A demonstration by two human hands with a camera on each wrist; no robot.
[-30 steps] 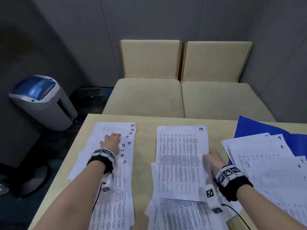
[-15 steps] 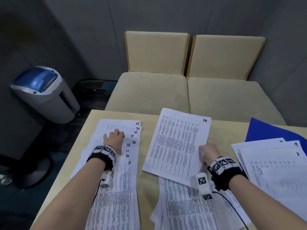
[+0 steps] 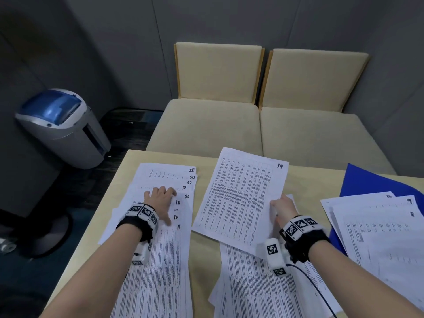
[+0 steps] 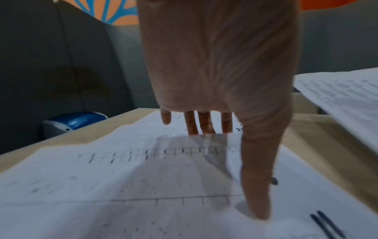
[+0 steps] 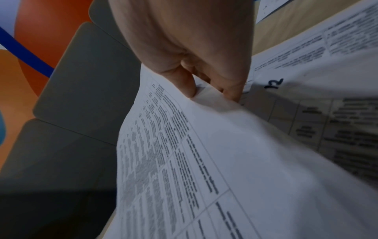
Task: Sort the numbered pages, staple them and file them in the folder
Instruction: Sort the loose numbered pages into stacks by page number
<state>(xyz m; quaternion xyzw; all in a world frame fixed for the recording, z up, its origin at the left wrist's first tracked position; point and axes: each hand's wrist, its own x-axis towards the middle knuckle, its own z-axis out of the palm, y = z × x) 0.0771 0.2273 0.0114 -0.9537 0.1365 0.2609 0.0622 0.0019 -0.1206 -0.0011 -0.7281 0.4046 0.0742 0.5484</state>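
My right hand [image 3: 281, 206] pinches the right edge of the page numbered 19 [image 3: 241, 196] and holds it lifted and tilted over the middle pile [image 3: 252, 283]; in the right wrist view thumb and fingers [image 5: 204, 87] clamp the sheet [image 5: 225, 161]. My left hand [image 3: 160, 198] rests flat with straight fingers on the fanned left pile [image 3: 165, 260], whose corners show numbers from 25 down to 11. In the left wrist view the fingers [image 4: 206, 124] and thumb press that pile [image 4: 122, 186]. A blue folder [image 3: 367, 182] lies at the right under the pages numbered 8 to 10 [image 3: 385, 226].
The wooden table [image 3: 204, 249] has its far edge just beyond the papers. Two beige padded seats [image 3: 252, 125] stand behind it against grey walls. A grey and blue bin [image 3: 59, 127] sits on the floor at the left.
My right hand has lifted page 19 off the middle pile and swung it up and leftward, tilting it. My left hand has stayed on the left pile.
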